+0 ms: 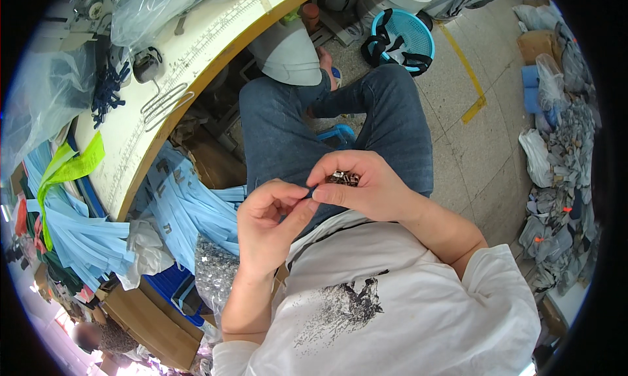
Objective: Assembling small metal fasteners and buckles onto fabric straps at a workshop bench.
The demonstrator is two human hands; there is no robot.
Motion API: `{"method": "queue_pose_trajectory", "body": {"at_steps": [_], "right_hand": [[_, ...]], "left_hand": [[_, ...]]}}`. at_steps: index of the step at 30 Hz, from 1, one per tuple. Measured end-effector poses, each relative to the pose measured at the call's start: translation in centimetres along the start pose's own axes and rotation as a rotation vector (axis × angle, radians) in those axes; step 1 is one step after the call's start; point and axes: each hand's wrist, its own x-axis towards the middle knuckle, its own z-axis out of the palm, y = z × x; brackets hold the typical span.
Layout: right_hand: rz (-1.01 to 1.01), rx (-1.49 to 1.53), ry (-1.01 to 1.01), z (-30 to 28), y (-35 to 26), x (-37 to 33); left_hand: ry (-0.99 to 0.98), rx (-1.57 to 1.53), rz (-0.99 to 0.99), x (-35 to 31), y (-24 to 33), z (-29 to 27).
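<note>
My left hand (267, 220) and my right hand (366, 188) meet fingertip to fingertip above my lap. Between them they pinch a small dark piece (310, 192), mostly covered by the fingers, so its kind cannot be told. Several small shiny brown metal pieces (343, 178) lie in the curl of my right hand, behind the thumb. They are too small to name. Both hands are closed, with thumb and index finger pressed together.
A curved white worktable (216, 39) at the left bears a bent wire piece (163, 106) and dark blue cords (108, 91). Light blue strips (186, 193) hang beside it. A blue basket (418, 39) stands on the floor ahead. Grey bundles (562, 199) are piled at the right.
</note>
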Motion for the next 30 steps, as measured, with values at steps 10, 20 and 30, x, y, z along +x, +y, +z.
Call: {"method": "queue_pose_trajectory", "body": {"at_steps": [10,20,30], "right_hand": [[-0.221,-0.034,0.105,0.3,1.5,0.2],[-0.265,-0.169,0.095,0.1,1.2,0.3],[-0.075,-0.055,0.066,0.4,0.2,0.3]], "left_hand": [[0.072,0.009,0.003,0.0,-0.2,0.5],[0.064,-0.336,-0.132,0.0,-0.4,0.2],[0.09,0.271,0.261,0.2,-0.8,0.6]]}}
